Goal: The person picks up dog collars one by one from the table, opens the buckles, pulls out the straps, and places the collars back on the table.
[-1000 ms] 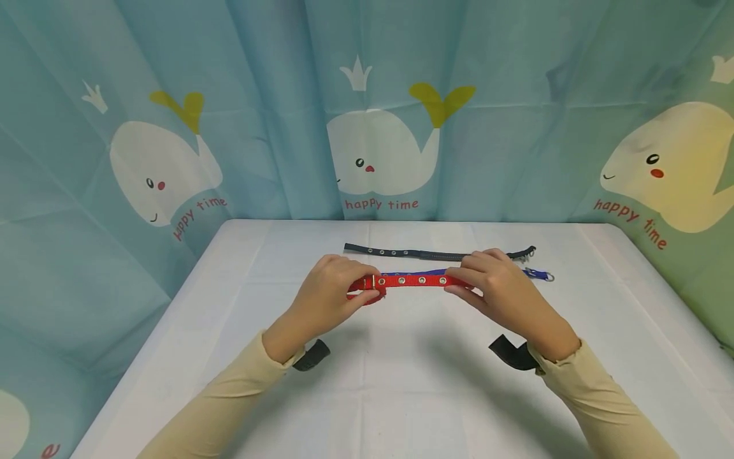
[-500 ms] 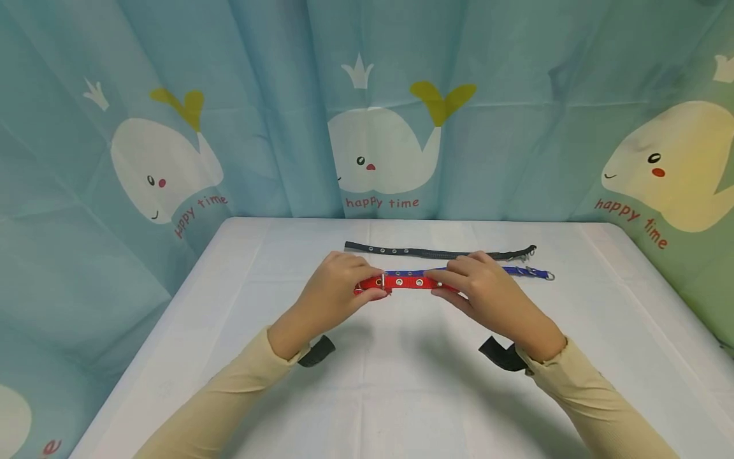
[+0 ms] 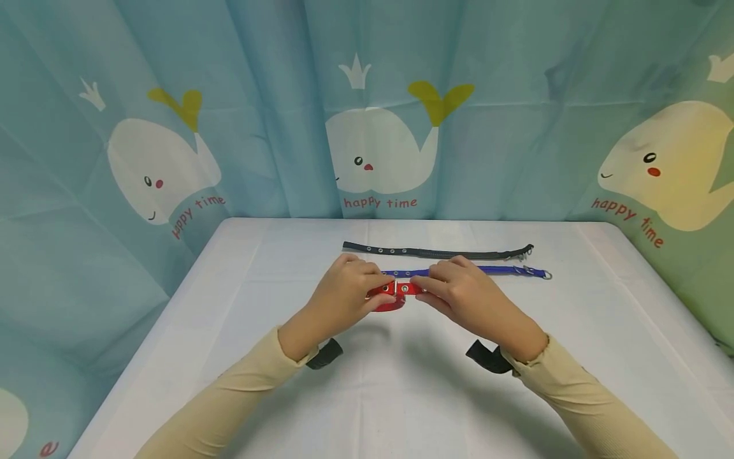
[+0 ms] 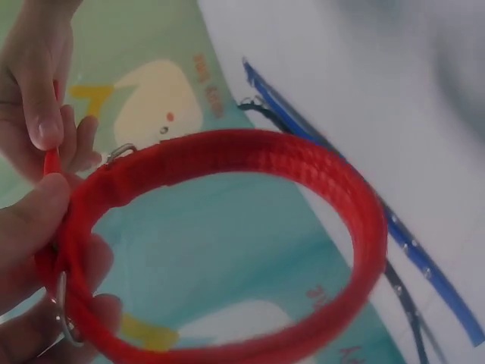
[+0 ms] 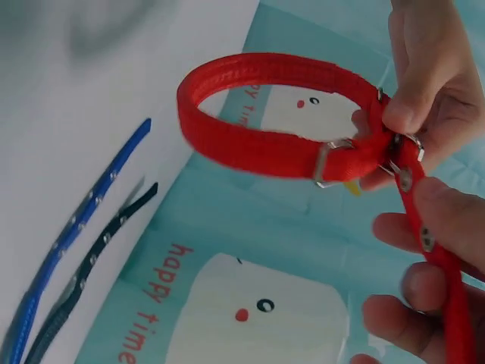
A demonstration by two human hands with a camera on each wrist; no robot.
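A red collar (image 5: 258,154) with metal eyelets and a buckle is looped into a ring and held above the table. My left hand (image 3: 343,294) pinches it at the buckle (image 5: 409,145). With thumb and fingers, my right hand (image 3: 461,293) grips the eyelet strap end (image 5: 453,303), which runs out through the buckle. In the left wrist view the loop (image 4: 364,227) hangs wide and round from the left fingers. Both hands are close together, only a short piece of strap showing between them in the head view.
Behind the hands a blue collar (image 3: 504,270) lies straight across the white table (image 3: 275,268), partly covered by the hands. Farther back lies a black collar (image 3: 441,254) with eyelets. A whale-print curtain (image 3: 275,127) stands along the table's far edge.
Both hands have come closer together, the right moving left and the left slightly right. Less of the red strap shows between them, and more of the blue collar is uncovered.
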